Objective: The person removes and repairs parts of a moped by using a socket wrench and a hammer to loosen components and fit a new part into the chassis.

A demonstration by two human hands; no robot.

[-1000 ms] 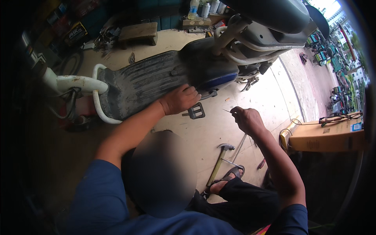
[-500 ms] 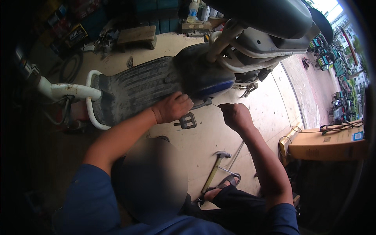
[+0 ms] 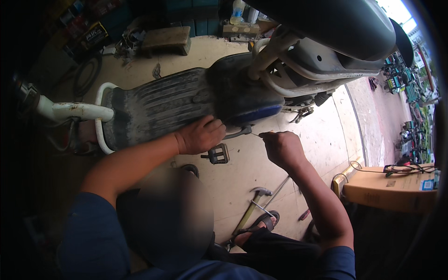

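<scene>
Right hand (image 3: 283, 148) — grip clamped on a thin tool (image 3: 255, 135), tip near a crank arm (image 3: 239, 133), left hand (image 3: 201, 135) beside a ridged footboard (image 3: 163, 100) — grip unclear, cannot tell.

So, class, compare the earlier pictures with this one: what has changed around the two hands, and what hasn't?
The right hand has moved forward, bringing the tip of its thin tool close to the dark lever's end; contact is unclear. Nothing was visibly taken up or let go. The left hand stays by the lever; the pedal and hammer stay put.
</scene>
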